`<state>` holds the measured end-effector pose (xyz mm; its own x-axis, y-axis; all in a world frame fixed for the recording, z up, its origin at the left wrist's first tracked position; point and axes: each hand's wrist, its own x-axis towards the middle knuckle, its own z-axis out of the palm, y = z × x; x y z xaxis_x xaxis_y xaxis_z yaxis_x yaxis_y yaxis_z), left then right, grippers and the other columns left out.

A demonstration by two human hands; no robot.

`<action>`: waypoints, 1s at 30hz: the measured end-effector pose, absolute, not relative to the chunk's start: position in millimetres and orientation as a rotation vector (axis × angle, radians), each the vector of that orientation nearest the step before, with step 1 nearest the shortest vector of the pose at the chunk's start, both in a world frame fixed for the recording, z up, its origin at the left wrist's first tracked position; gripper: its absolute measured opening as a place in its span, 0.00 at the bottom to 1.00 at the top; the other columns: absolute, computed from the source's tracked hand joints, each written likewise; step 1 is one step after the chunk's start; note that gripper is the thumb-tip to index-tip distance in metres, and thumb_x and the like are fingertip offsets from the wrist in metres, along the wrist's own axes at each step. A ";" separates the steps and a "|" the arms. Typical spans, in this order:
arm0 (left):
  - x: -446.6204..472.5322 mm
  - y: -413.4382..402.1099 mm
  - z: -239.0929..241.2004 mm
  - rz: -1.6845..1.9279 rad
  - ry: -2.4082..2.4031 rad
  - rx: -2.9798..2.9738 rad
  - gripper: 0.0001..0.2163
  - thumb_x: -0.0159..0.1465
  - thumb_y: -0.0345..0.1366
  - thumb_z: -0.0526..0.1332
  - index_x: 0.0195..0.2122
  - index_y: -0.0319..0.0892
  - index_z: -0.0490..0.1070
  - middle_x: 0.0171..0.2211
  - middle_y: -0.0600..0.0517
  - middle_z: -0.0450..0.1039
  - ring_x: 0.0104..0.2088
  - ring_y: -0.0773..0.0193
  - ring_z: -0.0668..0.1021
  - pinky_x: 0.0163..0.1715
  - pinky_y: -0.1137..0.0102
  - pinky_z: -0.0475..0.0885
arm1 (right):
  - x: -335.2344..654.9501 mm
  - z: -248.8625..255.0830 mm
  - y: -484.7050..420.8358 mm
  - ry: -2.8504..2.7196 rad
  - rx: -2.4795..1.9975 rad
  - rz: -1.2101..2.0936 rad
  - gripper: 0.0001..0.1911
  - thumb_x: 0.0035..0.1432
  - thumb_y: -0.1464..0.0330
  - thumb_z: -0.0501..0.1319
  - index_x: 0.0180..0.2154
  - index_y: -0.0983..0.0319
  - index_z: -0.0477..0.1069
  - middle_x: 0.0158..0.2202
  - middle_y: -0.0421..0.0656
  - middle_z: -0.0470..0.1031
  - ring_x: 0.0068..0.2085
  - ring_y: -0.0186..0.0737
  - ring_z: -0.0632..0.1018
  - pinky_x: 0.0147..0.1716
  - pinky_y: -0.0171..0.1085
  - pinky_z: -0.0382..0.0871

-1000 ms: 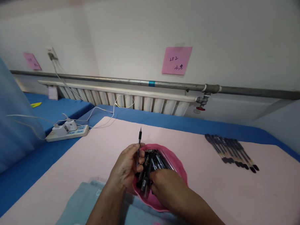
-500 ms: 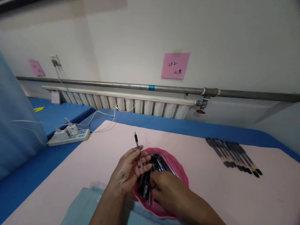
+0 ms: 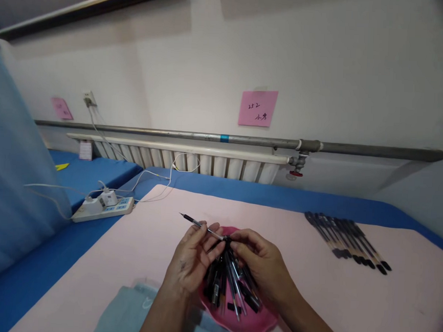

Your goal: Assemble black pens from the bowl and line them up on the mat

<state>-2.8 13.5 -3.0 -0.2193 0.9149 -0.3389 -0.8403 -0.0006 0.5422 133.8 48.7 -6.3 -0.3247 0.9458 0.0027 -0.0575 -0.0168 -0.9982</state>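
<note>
the left hand pinches a slanted pen near the pink bowl's far rim; its other fingers are spread, so the pen could pivot. the small dark piece pinched by the right hand could drop among the pen parts.

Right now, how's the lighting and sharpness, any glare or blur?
Head view: muted light, soft shadow below the pipe at right; faint glints on the clear pens in the pink bowl; writing on the left pink note too soft to read; top right corner darkened.
</note>
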 end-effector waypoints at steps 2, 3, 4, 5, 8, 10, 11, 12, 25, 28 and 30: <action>-2.0 13.7 -3.7 1.620 0.753 0.132 0.03 0.59 0.28 0.61 0.32 0.40 0.66 0.34 0.47 0.77 0.35 0.62 0.80 0.38 0.65 0.76 | 133.7 -7.8 49.1 -1.396 -0.980 1.496 0.06 0.46 0.67 0.63 0.30 0.60 0.73 0.21 0.33 0.67 0.21 0.29 0.65 0.21 0.30 0.59; -1.4 14.0 -3.7 1.621 0.751 0.131 0.04 0.59 0.28 0.61 0.32 0.40 0.66 0.34 0.47 0.77 0.35 0.62 0.80 0.39 0.65 0.75 | 133.8 -7.9 49.2 -1.401 -0.978 1.500 0.05 0.47 0.67 0.63 0.30 0.60 0.72 0.21 0.33 0.67 0.21 0.29 0.65 0.21 0.30 0.59; -0.6 14.3 -3.6 1.620 0.754 0.128 0.04 0.59 0.28 0.62 0.32 0.40 0.66 0.35 0.46 0.77 0.36 0.62 0.80 0.39 0.65 0.75 | 133.9 -7.7 49.3 -1.405 -0.976 1.501 0.05 0.47 0.67 0.63 0.30 0.60 0.72 0.20 0.33 0.67 0.21 0.29 0.65 0.21 0.30 0.59; 0.2 14.6 -3.4 1.620 0.758 0.125 0.04 0.58 0.27 0.62 0.32 0.40 0.66 0.35 0.46 0.77 0.36 0.62 0.80 0.39 0.66 0.75 | 134.0 -7.2 49.3 -1.407 -0.977 1.497 0.05 0.47 0.67 0.63 0.30 0.60 0.72 0.20 0.33 0.67 0.21 0.29 0.65 0.21 0.30 0.60; 2.3 15.0 -3.3 1.616 0.765 0.124 0.05 0.58 0.27 0.62 0.31 0.40 0.66 0.35 0.46 0.77 0.36 0.62 0.80 0.39 0.66 0.75 | 134.2 -5.4 48.7 -1.411 -0.981 1.468 0.05 0.47 0.67 0.63 0.29 0.61 0.72 0.20 0.33 0.67 0.21 0.30 0.66 0.21 0.30 0.60; 3.2 14.8 -3.5 1.622 0.762 0.133 0.05 0.58 0.27 0.62 0.31 0.40 0.65 0.35 0.46 0.77 0.36 0.62 0.80 0.39 0.66 0.75 | 134.1 -4.4 47.9 -1.413 -0.970 1.454 0.05 0.47 0.67 0.63 0.29 0.61 0.72 0.21 0.33 0.68 0.21 0.30 0.66 0.21 0.30 0.61; 3.4 14.5 -3.5 1.626 0.761 0.136 0.05 0.58 0.28 0.62 0.31 0.40 0.65 0.34 0.47 0.77 0.35 0.62 0.80 0.39 0.66 0.75 | 134.0 -4.2 47.5 -1.416 -0.965 1.452 0.05 0.47 0.67 0.63 0.29 0.61 0.72 0.21 0.33 0.68 0.21 0.30 0.66 0.21 0.30 0.61; 3.6 14.3 -3.6 1.628 0.761 0.137 0.05 0.59 0.28 0.62 0.31 0.40 0.65 0.34 0.47 0.77 0.35 0.62 0.80 0.39 0.66 0.75 | 133.8 -4.2 47.1 -1.419 -0.961 1.450 0.05 0.47 0.67 0.63 0.29 0.60 0.72 0.21 0.33 0.68 0.21 0.30 0.66 0.20 0.30 0.61; 5.4 14.4 -3.6 1.637 0.775 0.134 0.05 0.58 0.28 0.62 0.31 0.40 0.65 0.33 0.47 0.77 0.35 0.62 0.80 0.37 0.67 0.75 | 132.8 -2.7 42.0 -1.575 -0.962 1.186 0.05 0.52 0.66 0.61 0.32 0.60 0.73 0.29 0.40 0.76 0.31 0.38 0.76 0.26 0.33 0.68; 6.2 14.6 -3.1 1.640 0.768 0.118 0.05 0.58 0.27 0.62 0.30 0.40 0.65 0.33 0.47 0.77 0.34 0.63 0.80 0.37 0.68 0.76 | 133.3 -4.3 42.6 -1.637 -0.951 1.105 0.05 0.53 0.66 0.60 0.31 0.59 0.73 0.27 0.39 0.75 0.32 0.38 0.76 0.29 0.34 0.70; 6.4 15.2 -3.4 1.641 0.768 0.112 0.05 0.58 0.26 0.62 0.30 0.40 0.65 0.33 0.46 0.78 0.34 0.63 0.80 0.37 0.69 0.76 | 133.8 -4.8 43.0 -1.689 -0.947 1.026 0.05 0.54 0.66 0.59 0.31 0.59 0.73 0.27 0.40 0.75 0.32 0.38 0.76 0.30 0.35 0.70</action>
<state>6.4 15.2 -3.4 -0.2369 0.9097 -0.3410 -0.8446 -0.0194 0.5350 133.8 43.0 -4.8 -0.2861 0.9078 0.3066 0.1458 0.3575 -0.9225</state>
